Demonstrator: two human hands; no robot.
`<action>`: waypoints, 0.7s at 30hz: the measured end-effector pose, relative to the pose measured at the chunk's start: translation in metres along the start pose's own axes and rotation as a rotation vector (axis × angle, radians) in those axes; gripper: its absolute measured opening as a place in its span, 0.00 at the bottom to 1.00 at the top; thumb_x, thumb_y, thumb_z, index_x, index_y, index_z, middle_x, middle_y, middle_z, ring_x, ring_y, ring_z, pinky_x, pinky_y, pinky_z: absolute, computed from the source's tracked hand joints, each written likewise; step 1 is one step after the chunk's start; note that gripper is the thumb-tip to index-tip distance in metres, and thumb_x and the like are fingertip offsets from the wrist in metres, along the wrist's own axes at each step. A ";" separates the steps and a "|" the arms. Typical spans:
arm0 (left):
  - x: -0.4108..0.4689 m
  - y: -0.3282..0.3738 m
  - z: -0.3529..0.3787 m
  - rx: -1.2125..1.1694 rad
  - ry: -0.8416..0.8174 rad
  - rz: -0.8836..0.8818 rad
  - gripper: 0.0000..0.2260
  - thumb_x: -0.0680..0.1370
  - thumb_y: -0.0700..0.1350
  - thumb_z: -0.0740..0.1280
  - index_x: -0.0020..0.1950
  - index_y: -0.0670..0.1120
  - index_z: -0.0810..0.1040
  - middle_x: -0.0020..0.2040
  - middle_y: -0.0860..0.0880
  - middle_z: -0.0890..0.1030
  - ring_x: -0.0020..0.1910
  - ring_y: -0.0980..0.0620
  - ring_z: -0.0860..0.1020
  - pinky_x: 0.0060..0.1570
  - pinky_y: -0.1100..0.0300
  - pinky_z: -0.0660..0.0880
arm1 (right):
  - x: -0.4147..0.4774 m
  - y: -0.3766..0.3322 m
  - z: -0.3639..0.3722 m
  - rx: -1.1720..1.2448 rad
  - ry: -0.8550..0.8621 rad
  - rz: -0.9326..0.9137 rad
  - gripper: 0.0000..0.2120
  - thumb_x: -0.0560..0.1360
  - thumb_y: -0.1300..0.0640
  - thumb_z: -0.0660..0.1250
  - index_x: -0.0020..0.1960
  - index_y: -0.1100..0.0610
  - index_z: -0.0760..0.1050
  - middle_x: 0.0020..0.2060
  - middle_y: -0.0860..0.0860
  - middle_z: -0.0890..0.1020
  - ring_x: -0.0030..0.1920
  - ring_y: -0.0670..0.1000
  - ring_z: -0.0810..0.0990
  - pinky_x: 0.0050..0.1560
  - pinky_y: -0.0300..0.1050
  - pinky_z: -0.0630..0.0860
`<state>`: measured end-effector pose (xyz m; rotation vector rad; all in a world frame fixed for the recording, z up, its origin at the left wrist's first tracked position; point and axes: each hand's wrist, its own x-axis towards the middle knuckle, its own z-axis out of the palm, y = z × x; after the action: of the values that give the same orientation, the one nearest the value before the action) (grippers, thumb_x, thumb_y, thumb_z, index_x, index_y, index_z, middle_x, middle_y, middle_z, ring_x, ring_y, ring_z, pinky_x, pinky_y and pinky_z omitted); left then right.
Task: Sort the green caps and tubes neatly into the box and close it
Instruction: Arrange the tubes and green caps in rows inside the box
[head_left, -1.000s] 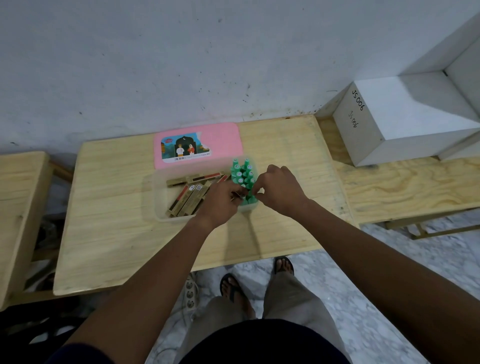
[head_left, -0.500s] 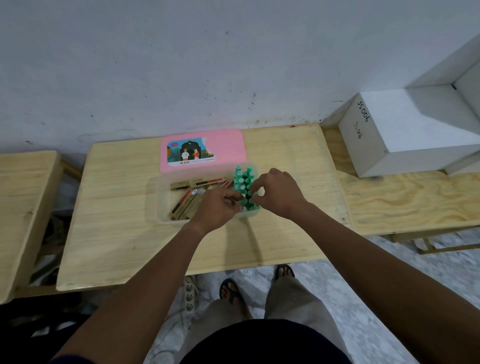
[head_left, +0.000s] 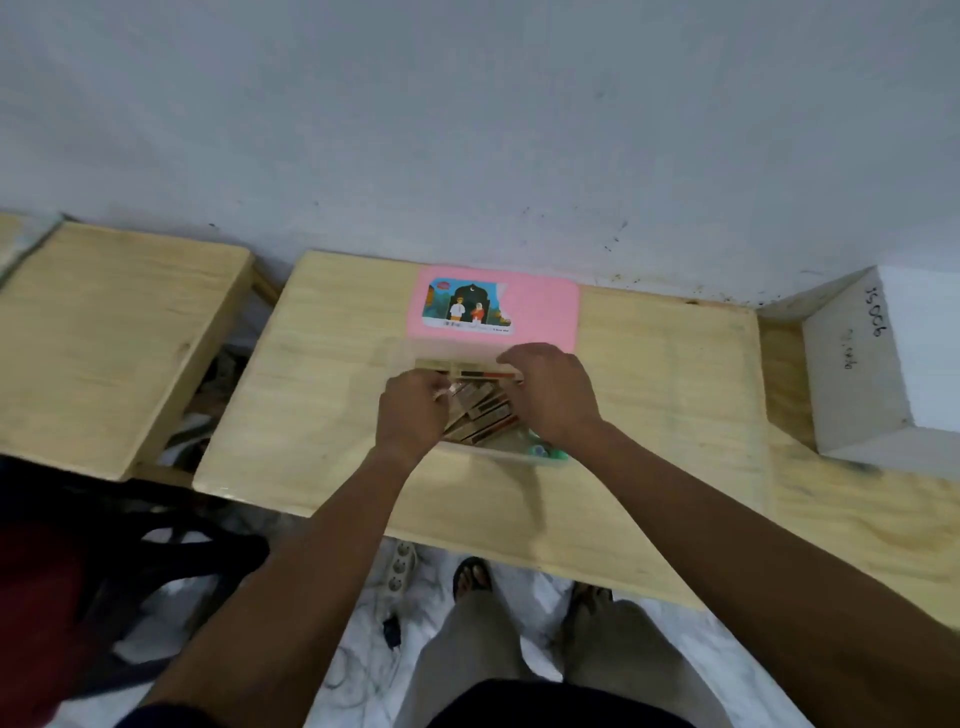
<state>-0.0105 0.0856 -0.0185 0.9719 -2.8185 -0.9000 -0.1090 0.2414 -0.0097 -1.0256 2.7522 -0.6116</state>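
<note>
The clear plastic box (head_left: 415, 358) sat open on the wooden table (head_left: 322, 395), just in front of its pink lid (head_left: 540, 312), which lay flat by the wall. Inside it, brown tubes (head_left: 483, 410) lay slanted in a loose bundle, and a few green caps (head_left: 543, 451) showed at the near right corner, under the right wrist. Both forearms reached forward over the table's near edge. The left hand (head_left: 413, 410) hovered over the box's left part, fingers curled together at the tube ends; whether it pinched one could not be told. The right hand (head_left: 553, 395) arched over the right part, palm down, fingers bent and loosely together, covering most of the caps. A white block (head_left: 852, 384) stood well apart to the right.
</note>
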 end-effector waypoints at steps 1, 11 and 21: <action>0.003 -0.003 -0.002 0.020 0.017 -0.030 0.09 0.73 0.39 0.70 0.52 0.46 0.85 0.50 0.46 0.85 0.51 0.45 0.82 0.53 0.53 0.78 | 0.008 0.000 0.003 0.000 -0.001 -0.020 0.16 0.74 0.54 0.67 0.62 0.52 0.78 0.60 0.51 0.81 0.60 0.54 0.78 0.59 0.50 0.74; 0.038 -0.025 -0.002 0.294 -0.191 0.025 0.11 0.77 0.38 0.64 0.57 0.42 0.80 0.53 0.40 0.81 0.54 0.38 0.79 0.51 0.51 0.75 | 0.032 -0.010 0.036 -0.152 -0.039 -0.021 0.16 0.79 0.58 0.60 0.66 0.53 0.74 0.61 0.54 0.80 0.52 0.60 0.80 0.48 0.50 0.76; 0.041 -0.026 -0.007 0.358 -0.293 0.112 0.06 0.78 0.39 0.64 0.52 0.38 0.78 0.51 0.37 0.80 0.51 0.37 0.79 0.46 0.52 0.74 | 0.050 -0.009 0.032 0.009 0.041 0.210 0.12 0.78 0.57 0.63 0.57 0.48 0.82 0.51 0.53 0.85 0.50 0.58 0.82 0.50 0.46 0.74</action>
<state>-0.0276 0.0414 -0.0330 0.7476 -3.3258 -0.5774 -0.1334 0.1921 -0.0344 -0.7158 2.8387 -0.6178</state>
